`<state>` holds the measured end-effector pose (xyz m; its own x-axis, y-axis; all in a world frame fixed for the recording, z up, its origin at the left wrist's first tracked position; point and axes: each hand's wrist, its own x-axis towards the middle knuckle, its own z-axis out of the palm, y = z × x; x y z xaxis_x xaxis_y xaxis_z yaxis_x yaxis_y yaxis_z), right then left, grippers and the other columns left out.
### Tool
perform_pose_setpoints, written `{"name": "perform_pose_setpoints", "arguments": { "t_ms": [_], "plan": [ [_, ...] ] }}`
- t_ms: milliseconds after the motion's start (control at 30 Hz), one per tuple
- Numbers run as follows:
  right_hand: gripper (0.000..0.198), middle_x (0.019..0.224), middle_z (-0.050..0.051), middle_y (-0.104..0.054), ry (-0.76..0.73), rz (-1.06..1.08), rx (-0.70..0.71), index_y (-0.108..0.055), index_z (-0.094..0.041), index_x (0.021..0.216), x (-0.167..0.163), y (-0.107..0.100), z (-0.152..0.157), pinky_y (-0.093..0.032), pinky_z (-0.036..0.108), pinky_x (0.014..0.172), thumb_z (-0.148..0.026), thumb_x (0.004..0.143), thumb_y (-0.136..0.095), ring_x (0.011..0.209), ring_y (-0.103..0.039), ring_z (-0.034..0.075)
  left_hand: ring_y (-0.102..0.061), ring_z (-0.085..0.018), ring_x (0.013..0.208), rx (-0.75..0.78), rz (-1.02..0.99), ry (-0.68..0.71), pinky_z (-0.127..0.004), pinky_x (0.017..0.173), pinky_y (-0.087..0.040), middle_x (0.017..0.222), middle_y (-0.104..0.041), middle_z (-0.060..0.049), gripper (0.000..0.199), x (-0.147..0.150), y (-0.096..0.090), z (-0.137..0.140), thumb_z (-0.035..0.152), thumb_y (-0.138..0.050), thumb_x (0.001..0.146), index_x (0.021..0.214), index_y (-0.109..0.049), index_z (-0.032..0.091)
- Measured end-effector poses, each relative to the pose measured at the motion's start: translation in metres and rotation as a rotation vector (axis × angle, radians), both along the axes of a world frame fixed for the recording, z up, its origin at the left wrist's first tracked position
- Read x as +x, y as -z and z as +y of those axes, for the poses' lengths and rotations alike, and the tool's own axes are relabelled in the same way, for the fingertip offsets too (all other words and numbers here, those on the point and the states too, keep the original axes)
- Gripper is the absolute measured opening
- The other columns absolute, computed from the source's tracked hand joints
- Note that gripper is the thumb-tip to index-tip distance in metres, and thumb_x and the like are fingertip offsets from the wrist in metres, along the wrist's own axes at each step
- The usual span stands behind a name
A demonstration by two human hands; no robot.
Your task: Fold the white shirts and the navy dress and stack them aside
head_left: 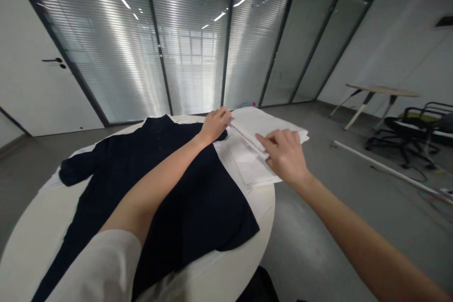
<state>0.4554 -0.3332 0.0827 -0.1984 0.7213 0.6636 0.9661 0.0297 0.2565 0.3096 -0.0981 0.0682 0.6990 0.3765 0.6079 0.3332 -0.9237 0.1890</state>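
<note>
A stack of folded white cloth (pixel 262 122) lies at the right rim of the round white table (pixel 264 240), partly past its edge. My left hand (pixel 214 125) pinches the near-left corner of the upper folded piece. Along the same piece's near edge, my right hand (pixel 285 153) grips with thumb and fingers closed. Beneath it another flat white piece (pixel 253 170) shows. Spread over the table is a dark navy short-sleeved shirt (pixel 208 198), collar at the far side. My left forearm crosses above it and hides part of its front.
Glass partitions (pixel 194 47) with blinds stand behind the table, and a white door (pixel 42 56) is at the left. On the right are a wooden-topped table (pixel 384 90), a black office chair (pixel 406 127) and a white pole (pixel 389 170) low over the grey floor.
</note>
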Motion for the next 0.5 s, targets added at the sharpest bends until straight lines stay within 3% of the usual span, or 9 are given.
{"name": "perform_pose_setpoints", "arguments": {
  "t_ms": [100, 200, 300, 400, 500],
  "plan": [
    [0.045, 0.095, 0.011, -0.063, 0.006, -0.036, -0.186, -0.066, -0.019, 0.122, 0.004, 0.061, -0.007, -0.039, 0.040, 0.081, -0.005, 0.080, -0.062, 0.091, -0.052, 0.027, -0.063, -0.025, 0.102, -0.136, 0.159, 0.127, -0.037, 0.094, -0.046, 0.123, -0.057, -0.012, 0.033, 0.024, 0.048, 0.004, 0.005, -0.048, 0.087, 0.113, -0.065, 0.018],
    [0.051, 0.099, 0.010, -0.062, -0.033, 0.070, -0.241, -0.066, -0.019, 0.123, 0.005, 0.094, -0.005, -0.040, 0.039, 0.085, -0.004, 0.074, -0.067, 0.094, -0.052, 0.027, -0.065, -0.020, 0.094, -0.310, 0.178, 0.206, -0.032, 0.088, -0.050, 0.124, -0.057, -0.007, 0.042, 0.022, 0.078, 0.008, 0.005, -0.051, 0.081, 0.115, -0.067, 0.024],
    [0.052, 0.101, 0.011, -0.062, -0.024, 0.161, -0.226, -0.065, -0.019, 0.126, 0.000, 0.095, -0.003, -0.041, 0.040, 0.084, -0.007, 0.075, -0.070, 0.096, -0.053, 0.028, -0.062, -0.021, 0.107, -0.439, 0.045, 0.176, -0.035, 0.099, -0.048, 0.125, -0.059, -0.006, 0.041, 0.018, 0.086, 0.010, 0.008, -0.053, 0.079, 0.113, -0.069, 0.026],
    [0.044, 0.102, 0.013, -0.063, -0.067, 0.160, -0.305, -0.067, -0.016, 0.125, -0.006, 0.081, -0.006, -0.043, 0.042, 0.085, -0.023, 0.082, -0.072, 0.096, -0.055, 0.030, -0.055, -0.024, 0.124, -0.639, -0.158, 0.078, -0.040, 0.111, -0.040, 0.127, -0.060, -0.008, 0.037, 0.023, 0.086, 0.007, 0.007, -0.051, 0.079, 0.106, -0.071, 0.021],
    [0.042, 0.111, 0.014, -0.065, -0.131, 0.275, -0.330, -0.069, -0.019, 0.124, 0.005, 0.070, -0.007, -0.044, 0.044, 0.092, -0.044, 0.092, -0.061, 0.104, -0.058, 0.030, -0.045, -0.028, 0.136, -0.751, -0.250, -0.027, -0.048, 0.115, -0.035, 0.137, -0.056, -0.013, 0.045, 0.033, 0.095, -0.008, 0.011, -0.043, 0.086, 0.125, -0.063, 0.018]
  ]
}}
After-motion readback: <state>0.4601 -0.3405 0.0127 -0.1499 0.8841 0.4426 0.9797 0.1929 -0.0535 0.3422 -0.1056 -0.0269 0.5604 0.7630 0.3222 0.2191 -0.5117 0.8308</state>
